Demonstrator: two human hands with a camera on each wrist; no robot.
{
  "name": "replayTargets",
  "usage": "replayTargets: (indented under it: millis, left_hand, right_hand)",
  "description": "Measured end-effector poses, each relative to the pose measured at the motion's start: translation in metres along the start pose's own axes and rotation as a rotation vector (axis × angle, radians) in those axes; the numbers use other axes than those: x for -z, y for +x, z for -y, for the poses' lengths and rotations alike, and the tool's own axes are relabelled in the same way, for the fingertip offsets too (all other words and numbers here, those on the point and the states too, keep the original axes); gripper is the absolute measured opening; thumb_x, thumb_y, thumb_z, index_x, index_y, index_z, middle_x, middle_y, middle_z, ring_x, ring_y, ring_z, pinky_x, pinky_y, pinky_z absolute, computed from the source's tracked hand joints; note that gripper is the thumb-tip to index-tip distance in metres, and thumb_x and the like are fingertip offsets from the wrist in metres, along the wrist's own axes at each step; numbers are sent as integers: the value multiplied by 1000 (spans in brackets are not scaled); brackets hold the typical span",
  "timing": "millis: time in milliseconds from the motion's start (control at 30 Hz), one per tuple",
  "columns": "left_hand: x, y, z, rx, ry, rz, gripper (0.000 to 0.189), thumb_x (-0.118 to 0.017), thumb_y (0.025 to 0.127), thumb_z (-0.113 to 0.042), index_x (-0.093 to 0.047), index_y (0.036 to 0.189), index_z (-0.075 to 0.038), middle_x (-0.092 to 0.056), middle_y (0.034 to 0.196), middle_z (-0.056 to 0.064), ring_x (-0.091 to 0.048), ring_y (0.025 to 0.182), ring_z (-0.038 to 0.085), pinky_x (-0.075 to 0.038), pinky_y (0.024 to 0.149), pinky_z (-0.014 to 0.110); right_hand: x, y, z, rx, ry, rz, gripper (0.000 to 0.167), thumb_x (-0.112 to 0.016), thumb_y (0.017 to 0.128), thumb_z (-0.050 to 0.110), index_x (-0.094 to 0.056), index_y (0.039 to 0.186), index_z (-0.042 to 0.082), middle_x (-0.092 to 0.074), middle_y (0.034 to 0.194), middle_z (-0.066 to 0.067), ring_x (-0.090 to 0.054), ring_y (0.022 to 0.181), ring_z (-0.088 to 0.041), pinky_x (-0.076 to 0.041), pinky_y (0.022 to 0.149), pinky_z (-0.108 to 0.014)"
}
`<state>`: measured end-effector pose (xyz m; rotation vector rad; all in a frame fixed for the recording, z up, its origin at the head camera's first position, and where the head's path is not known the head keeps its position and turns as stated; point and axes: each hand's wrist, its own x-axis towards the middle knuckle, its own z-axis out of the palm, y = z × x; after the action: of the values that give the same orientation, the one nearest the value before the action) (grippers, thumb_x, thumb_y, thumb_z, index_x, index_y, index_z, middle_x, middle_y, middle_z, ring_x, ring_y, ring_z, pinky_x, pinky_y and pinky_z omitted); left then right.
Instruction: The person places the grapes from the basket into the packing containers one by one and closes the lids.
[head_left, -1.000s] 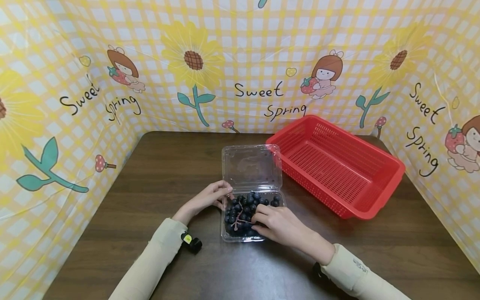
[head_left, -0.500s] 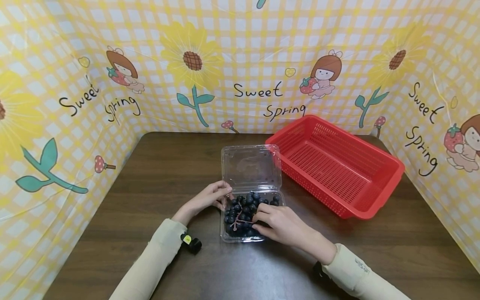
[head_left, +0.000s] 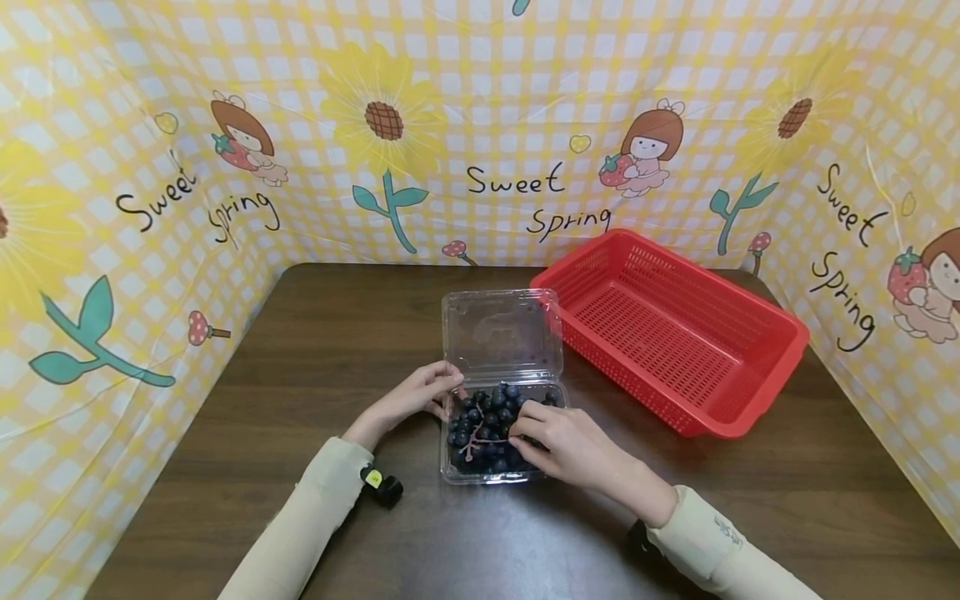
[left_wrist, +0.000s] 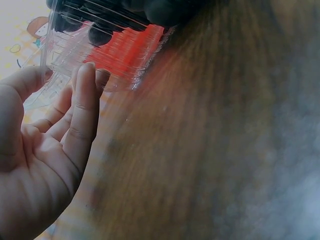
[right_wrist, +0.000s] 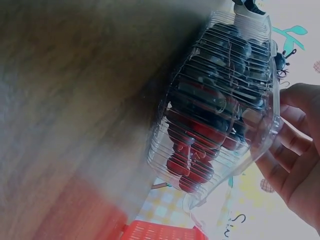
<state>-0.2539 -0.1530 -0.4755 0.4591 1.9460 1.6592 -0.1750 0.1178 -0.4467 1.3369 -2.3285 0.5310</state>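
Observation:
A clear plastic clamshell box [head_left: 551,477] stands on the table with its lid [head_left: 502,333] laid back, holding dark grapes [head_left: 495,421] on a pinkish stem [head_left: 472,446]. My left hand [head_left: 420,393] pinches the box's left rim near the hinge, thumb over the edge and fingers [left_wrist: 85,100] against the outer wall. From the right, my right hand [head_left: 566,442] reaches over the near rim, its thumb and curled fingers pinching at the bunch where one stem branch runs to the fingertips. The right fingertips [right_wrist: 252,120] show blurrily through the ribbed wall; what lies between them is hidden.
A red slotted plastic basket [head_left: 675,333] stands at the back right, its left corner behind the box lid. Brown wooden tabletop [head_left: 337,325] surrounds the box, and a yellow checked cloth [head_left: 495,100] hangs behind and at both sides.
The right hand has shifted slightly right across the grapes, with its fingers still at the stem. The left hand and the box have stayed in place.

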Motion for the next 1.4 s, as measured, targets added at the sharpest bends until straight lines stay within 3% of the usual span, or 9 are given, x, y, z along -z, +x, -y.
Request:
replayTargets:
  millis: [400, 833, 1400]
  left_hand:
    - [8, 11, 21, -3, 17, -3, 33, -44, 99, -27, -45, 115, 1, -62, 96, 9, -58, 65, 15, -55, 58, 32]
    - [8, 9, 22, -7, 23, -1, 39, -48, 97, -36, -45, 115, 0, -62, 97, 12, -58, 65, 15, -55, 60, 34]
    - [10, 9, 19, -4, 38, 16, 40, -47, 98, -34, -45, 115, 2, -62, 99, 12, -59, 67, 16, -56, 62, 35]
  right_hand:
    - [9, 2, -5, -101, 1, -44, 6, -65, 85, 17, -67, 90, 18, -58, 87, 10, -54, 65, 1, -45, 52, -15]
    - [13, 1, -7, -189, -30, -44, 8, -65, 85, 17, -66, 92, 19, -58, 86, 10, -49, 61, 0, -43, 50, -15]
    - [15, 0, -12, -197, -24, -94, 9, -65, 85, 22, -66, 94, 19, -58, 85, 7, -42, 54, 1, -36, 46, -13]
